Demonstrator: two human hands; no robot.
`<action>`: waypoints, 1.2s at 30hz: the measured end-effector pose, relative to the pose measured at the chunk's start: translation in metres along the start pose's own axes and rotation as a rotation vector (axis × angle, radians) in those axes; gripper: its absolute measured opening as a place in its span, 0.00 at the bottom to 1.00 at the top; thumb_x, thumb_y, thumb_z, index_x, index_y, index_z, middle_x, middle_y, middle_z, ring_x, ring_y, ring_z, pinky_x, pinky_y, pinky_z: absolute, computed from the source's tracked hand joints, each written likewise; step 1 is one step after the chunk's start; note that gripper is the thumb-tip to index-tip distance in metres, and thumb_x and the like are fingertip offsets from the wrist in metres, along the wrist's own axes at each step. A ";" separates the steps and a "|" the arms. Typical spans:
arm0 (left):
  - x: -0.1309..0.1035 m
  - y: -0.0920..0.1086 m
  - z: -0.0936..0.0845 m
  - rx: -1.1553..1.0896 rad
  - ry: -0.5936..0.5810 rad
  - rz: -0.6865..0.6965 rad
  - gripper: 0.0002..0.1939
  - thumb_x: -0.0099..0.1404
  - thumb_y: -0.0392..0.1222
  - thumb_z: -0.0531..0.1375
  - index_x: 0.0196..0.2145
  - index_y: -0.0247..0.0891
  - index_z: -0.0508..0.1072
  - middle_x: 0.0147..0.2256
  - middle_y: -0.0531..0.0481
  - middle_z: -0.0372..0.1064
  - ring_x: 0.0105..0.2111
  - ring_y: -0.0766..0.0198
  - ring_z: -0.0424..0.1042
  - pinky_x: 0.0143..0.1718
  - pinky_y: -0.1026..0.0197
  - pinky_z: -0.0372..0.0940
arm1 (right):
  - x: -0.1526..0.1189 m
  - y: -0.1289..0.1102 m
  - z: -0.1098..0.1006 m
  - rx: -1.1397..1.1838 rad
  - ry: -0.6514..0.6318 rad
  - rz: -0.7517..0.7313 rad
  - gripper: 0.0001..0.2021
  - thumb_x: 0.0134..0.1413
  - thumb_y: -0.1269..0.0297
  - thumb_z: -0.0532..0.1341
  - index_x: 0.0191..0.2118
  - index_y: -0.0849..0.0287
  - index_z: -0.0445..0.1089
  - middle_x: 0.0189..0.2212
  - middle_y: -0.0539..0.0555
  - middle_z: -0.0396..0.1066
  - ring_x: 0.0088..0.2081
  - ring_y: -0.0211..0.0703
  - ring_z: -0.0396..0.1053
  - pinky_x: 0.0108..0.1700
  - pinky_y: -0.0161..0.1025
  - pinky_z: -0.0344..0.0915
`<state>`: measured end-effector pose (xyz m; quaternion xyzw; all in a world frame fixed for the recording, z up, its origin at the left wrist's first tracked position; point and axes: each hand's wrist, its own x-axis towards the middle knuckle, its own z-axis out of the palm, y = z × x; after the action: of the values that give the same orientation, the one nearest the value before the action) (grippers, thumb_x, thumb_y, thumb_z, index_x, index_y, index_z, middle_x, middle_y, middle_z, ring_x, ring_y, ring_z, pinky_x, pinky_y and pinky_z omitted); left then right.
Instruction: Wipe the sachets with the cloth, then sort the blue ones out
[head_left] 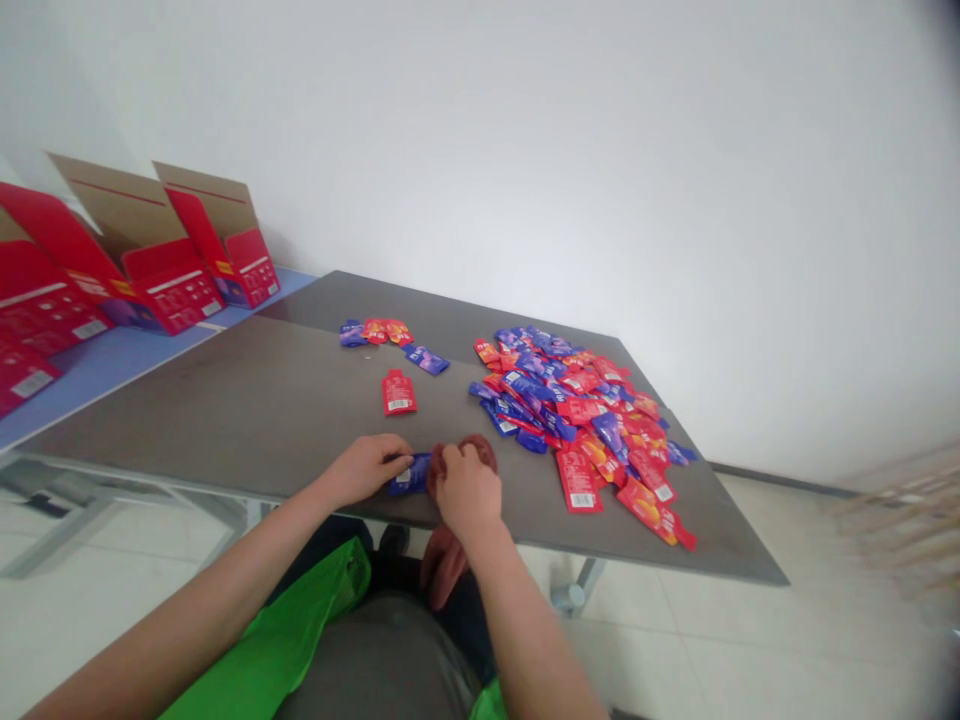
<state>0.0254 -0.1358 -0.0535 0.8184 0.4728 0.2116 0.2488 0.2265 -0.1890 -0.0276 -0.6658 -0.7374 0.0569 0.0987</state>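
A blue packet [409,476] lies flat near the table's front edge, between my two hands. My left hand [369,466] has its fingers closed at the packet's left edge. My right hand [470,488] is bunched around a reddish-brown cloth [480,450] that covers the packet's right end. Part of this cloth hangs over the table edge towards my lap. Just beyond my hands, a single red packet [399,393] lies with its barcode side up.
Right of my hands spreads a large pile of red and blue packets [577,395]. Several packets [386,331] lie farther back on the grey table [247,400]. Open red cartons [176,285] stand on a blue surface at the left. A white wall [525,160] rises behind.
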 end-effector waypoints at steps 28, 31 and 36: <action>-0.002 0.001 0.000 -0.008 -0.018 0.013 0.15 0.69 0.50 0.55 0.37 0.40 0.78 0.37 0.50 0.77 0.39 0.58 0.75 0.42 0.61 0.65 | -0.007 -0.003 -0.002 -0.035 0.024 -0.020 0.09 0.71 0.59 0.52 0.47 0.53 0.67 0.45 0.56 0.69 0.40 0.46 0.74 0.38 0.39 0.68; -0.003 0.003 -0.001 0.015 -0.020 -0.009 0.14 0.69 0.50 0.55 0.36 0.40 0.77 0.36 0.51 0.76 0.38 0.59 0.75 0.41 0.61 0.64 | 0.004 0.031 -0.004 -0.092 0.027 0.166 0.08 0.69 0.65 0.53 0.47 0.54 0.68 0.45 0.57 0.69 0.39 0.47 0.75 0.37 0.40 0.68; -0.002 0.006 -0.005 0.039 -0.056 -0.018 0.15 0.68 0.52 0.55 0.33 0.40 0.75 0.34 0.50 0.75 0.36 0.59 0.73 0.39 0.61 0.65 | -0.007 0.058 -0.001 -0.089 0.084 0.227 0.08 0.70 0.64 0.52 0.46 0.54 0.68 0.45 0.56 0.68 0.38 0.45 0.75 0.35 0.38 0.66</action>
<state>0.0259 -0.1393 -0.0458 0.8243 0.4772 0.1772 0.2478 0.2834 -0.1896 -0.0399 -0.7505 -0.6543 0.0071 0.0929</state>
